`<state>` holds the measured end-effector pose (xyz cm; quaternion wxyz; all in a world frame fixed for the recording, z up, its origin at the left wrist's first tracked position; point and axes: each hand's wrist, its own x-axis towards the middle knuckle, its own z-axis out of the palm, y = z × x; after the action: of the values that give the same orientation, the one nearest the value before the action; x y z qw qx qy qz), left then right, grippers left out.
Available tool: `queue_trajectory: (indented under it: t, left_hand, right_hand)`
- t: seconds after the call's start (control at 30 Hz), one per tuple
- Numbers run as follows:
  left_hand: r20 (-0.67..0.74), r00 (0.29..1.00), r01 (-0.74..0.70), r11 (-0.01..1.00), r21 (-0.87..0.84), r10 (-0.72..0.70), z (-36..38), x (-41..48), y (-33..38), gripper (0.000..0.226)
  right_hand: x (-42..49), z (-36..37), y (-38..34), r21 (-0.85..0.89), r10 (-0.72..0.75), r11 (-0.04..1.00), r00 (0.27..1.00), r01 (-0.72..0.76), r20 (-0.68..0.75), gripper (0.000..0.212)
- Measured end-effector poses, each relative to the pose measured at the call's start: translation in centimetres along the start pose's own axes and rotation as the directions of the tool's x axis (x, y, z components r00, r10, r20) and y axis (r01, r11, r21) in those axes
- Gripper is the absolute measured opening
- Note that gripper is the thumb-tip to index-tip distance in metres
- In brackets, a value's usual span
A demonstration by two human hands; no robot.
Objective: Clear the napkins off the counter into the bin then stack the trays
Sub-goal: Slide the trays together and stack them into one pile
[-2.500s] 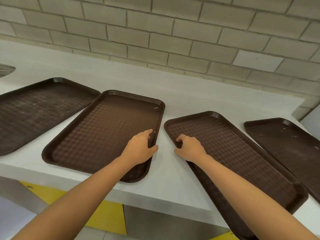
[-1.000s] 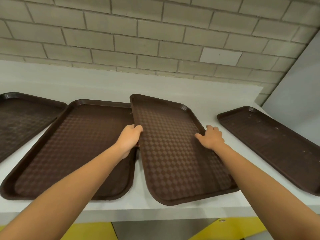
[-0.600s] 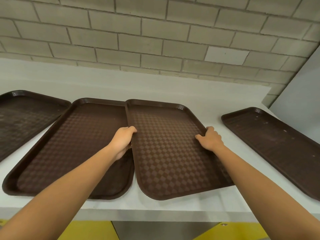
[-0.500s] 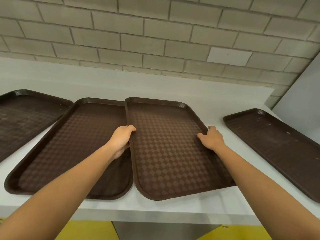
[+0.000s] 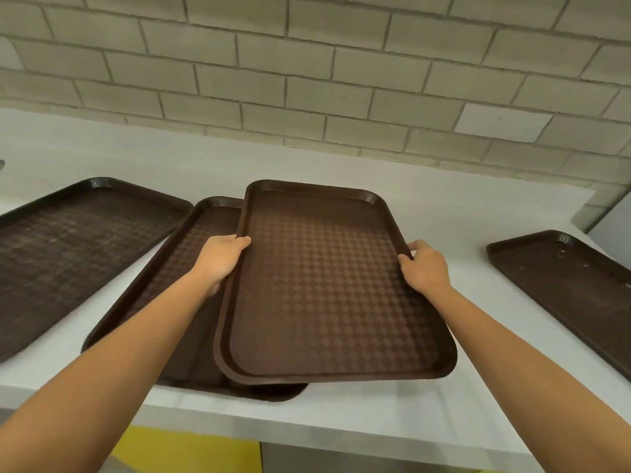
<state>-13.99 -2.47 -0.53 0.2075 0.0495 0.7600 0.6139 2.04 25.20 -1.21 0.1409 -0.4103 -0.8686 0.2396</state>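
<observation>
A brown checkered tray (image 5: 327, 285) is lifted off the white counter (image 5: 444, 213) and hangs partly over a second brown tray (image 5: 177, 268) that lies flat beneath it. My left hand (image 5: 220, 257) grips the lifted tray's left rim, fingers curled over the edge. On the opposite rim, my right hand (image 5: 425, 268) grips it the same way. A third tray (image 5: 68, 247) lies flat at the left and another tray (image 5: 573, 285) at the right. No napkins or bin are in view.
A grey brick wall (image 5: 307, 80) runs along the back of the counter. A grey panel (image 5: 614, 227) stands at the far right. Yellow and grey surfaces (image 5: 191, 448) show below the counter's front edge.
The tray held in both hands has risen off the counter and shifted left, so it now overlaps the tray beside it. The other trays have not moved.
</observation>
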Motion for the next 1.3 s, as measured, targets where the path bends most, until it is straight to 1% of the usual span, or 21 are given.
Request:
queue_trajectory:
  t: [0.1,0.2,0.27,0.37,0.47,0.57,0.67,0.8,1.03,1.1,1.2,1.3]
  left_hand:
    - [-0.06,0.995,-0.064,0.974,0.217,0.079,-2.8,1.6,-0.3,0.027]
    - [-0.118,0.976,-0.102,0.86,0.5,0.184,-5.5,2.9,-0.7,0.025]
    - [-0.128,0.965,-0.112,0.797,0.594,0.23,-7.4,4.1,-1.0,0.029]
    - [-0.108,0.953,-0.139,0.724,0.676,0.283,-9.8,5.5,-1.5,0.033]
    - [-0.075,0.942,-0.175,0.669,0.722,0.327,-11.3,6.8,-2.3,0.03]
    - [-0.053,0.949,-0.16,0.619,0.769,0.31,-12.4,7.6,-3.1,0.03]
    - [-0.008,0.947,-0.177,0.541,0.822,0.322,-13.0,7.9,-3.5,0.031]
    - [0.039,0.939,-0.186,0.41,0.893,0.341,-13.1,8.0,-3.4,0.033]
    - [0.073,0.922,-0.19,0.28,0.941,0.381,-13.5,8.1,-3.8,0.034]
    - [0.08,0.912,-0.198,0.261,0.945,0.402,-13.5,8.1,-3.9,0.034]
    - [0.085,0.892,-0.223,0.271,0.936,0.443,-13.7,8.1,-4.1,0.035]
    - [0.079,0.894,-0.226,0.291,0.93,0.44,-13.8,8.0,-4.6,0.036]
  right_hand:
    - [-0.7,1.8,-2.5,0.016,-0.008,1.0,1.0,0.007,0.016,0.03]
    - [-1.4,3.7,-4.9,0.04,0.003,0.999,0.999,-0.005,0.033,0.029]
    - [-1.9,4.9,-6.4,0.055,0.002,0.998,0.999,-0.004,0.039,0.029]
    - [-2.5,6.4,-8.4,0.07,-0.001,0.998,0.999,-0.002,0.04,0.03]
    - [-3.2,7.8,-9.8,0.087,0.006,0.996,0.999,-0.01,0.05,0.032]
    - [-4.0,9.0,-10.5,0.09,0.031,0.995,0.997,-0.038,0.077,0.032]
    - [-4.8,9.6,-10.5,0.062,0.057,0.996,0.993,-0.064,0.107,0.031]
    - [-5.4,9.9,-10.5,0.046,0.081,0.995,0.991,-0.087,0.105,0.031]
    - [-6.1,10.5,-10.5,0.012,0.077,0.997,0.994,-0.078,0.08,0.03]
    - [-6.3,10.8,-10.3,-0.009,0.073,0.997,0.995,-0.073,0.066,0.031]
    - [-6.4,11.1,-10.2,-0.006,0.064,0.998,0.997,-0.064,0.039,0.031]
    - [-6.4,11.3,-10.1,0.002,0.057,0.998,0.998,-0.057,0.03,0.031]
